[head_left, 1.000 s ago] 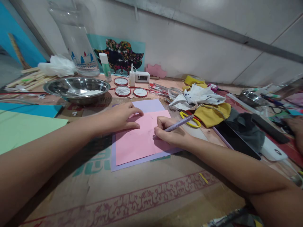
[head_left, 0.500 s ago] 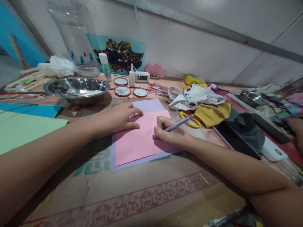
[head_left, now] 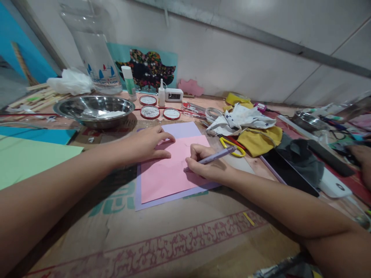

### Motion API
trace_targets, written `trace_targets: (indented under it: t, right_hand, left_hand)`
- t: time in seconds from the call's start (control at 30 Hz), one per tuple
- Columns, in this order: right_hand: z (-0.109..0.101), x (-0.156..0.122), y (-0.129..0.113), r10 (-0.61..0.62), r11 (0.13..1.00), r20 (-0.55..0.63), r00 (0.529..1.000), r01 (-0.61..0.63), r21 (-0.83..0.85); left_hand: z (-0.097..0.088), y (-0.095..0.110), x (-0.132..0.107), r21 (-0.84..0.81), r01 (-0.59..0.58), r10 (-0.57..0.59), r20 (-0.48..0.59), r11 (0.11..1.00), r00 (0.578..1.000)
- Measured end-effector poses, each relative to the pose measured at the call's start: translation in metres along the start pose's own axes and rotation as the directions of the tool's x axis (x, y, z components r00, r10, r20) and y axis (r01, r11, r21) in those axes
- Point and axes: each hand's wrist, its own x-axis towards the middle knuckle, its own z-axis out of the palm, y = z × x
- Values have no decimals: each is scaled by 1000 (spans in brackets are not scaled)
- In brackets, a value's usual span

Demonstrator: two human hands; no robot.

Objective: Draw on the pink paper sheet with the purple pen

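A pink sheet of paper (head_left: 165, 181) lies on top of a larger purple sheet (head_left: 182, 128) on the cardboard. Faint drawn lines show on the pink sheet. My right hand (head_left: 204, 162) grips a light purple pen (head_left: 217, 155), its tip down at the middle of the pink paper. Resting flat on the sheet's left part, my left hand (head_left: 152, 143) has its thumb and fingers apart and holds nothing. Just beyond my right hand are the yellow handles of scissors (head_left: 238, 152).
A steel bowl (head_left: 95, 122) stands behind my left arm, near a clear jug (head_left: 100, 73). Glue stick (head_left: 129, 83), glue bottle (head_left: 161, 94) and small red-rimmed dishes (head_left: 150, 112) line the back. Cloths (head_left: 261, 141) and a tablet (head_left: 290, 172) lie right. Another person's hand (head_left: 362, 156) shows far right.
My right hand and the pen tip have shifted slightly left on the pink paper, and the pen lies at a flatter angle. My left hand stays in place.
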Motion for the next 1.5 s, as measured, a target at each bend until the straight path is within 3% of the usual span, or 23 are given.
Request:
trace_targets:
  t: [0.33,0.93,1.17,1.5]
  right_hand:
    - [0,-1,0,2,999,40,999,-4,42]
    - [-4,0,-4,5,998,53,999,-2,-57]
    - [-1,0,2,8,999,-56,998,-6,32]
    - [-1,1,3,-11,999,-52,999,9,-33]
  left_hand:
    - [-1,1,-1,-2,7,-7,3,1000,1000]
    - [0,1,0,-13,13,-13,1,1000,1000]
    - [-1,1,0,-8,10,-10,12,1000,1000]
    - [0,0,-1,-11,0,0,-4,1000,1000]
